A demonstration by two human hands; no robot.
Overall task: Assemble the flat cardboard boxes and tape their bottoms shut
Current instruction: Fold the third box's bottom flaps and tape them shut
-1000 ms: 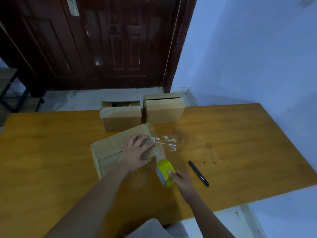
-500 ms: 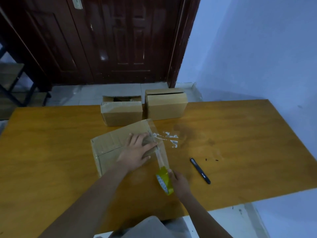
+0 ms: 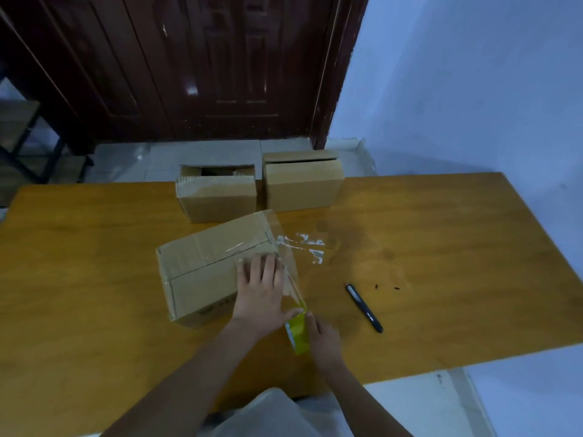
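Clear tape ran from the yellow roll (image 3: 298, 334) in the right hand's (image 3: 323, 339) closed grip; just beyond, the flat left hand (image 3: 260, 291) pressed the box (image 3: 202, 272). Cutting seemed next.

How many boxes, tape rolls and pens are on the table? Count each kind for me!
Cardboard boxes: 3, one under the left hand, two behind it
Tape rolls: 1, yellow, held by the right hand
Pens: 1, black
Total: 5
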